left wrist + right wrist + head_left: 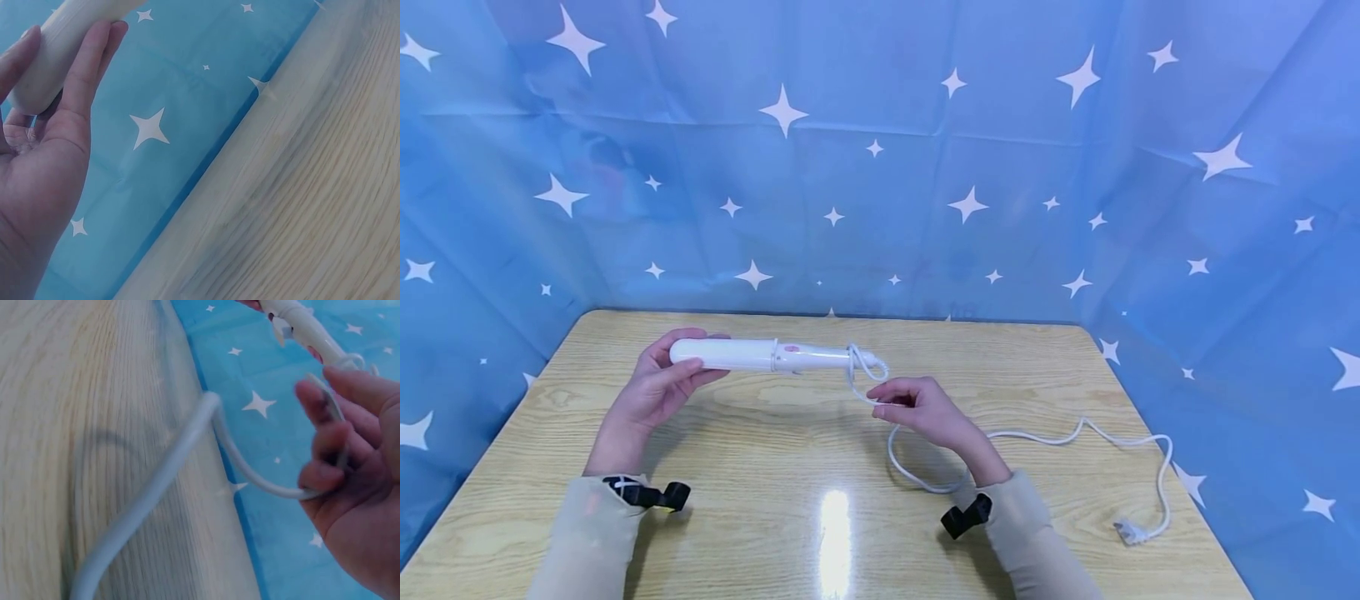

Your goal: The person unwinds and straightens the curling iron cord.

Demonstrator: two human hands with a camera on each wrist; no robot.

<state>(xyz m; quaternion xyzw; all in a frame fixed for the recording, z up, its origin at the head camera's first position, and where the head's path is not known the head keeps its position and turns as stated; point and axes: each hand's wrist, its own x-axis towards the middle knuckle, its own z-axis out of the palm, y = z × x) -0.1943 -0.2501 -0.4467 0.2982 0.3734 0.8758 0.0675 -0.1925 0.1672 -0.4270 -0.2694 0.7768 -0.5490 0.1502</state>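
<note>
A white curling iron is held level above the table, its thick barrel to the left and its slim handle to the right. My left hand grips the rounded barrel end, thumb in front and fingers behind. A pinkish mark shows on the handle. White cord loops around the handle's end. My right hand pinches that cord just below and right of the handle. In the right wrist view, the cord passes through the curled fingers of the right hand and hangs down in a bend.
The rest of the cord trails rightward over the wooden table to a plug near the right edge. A blue cloth with white stars stands behind and at both sides. Black wrist cameras sit on both sleeves.
</note>
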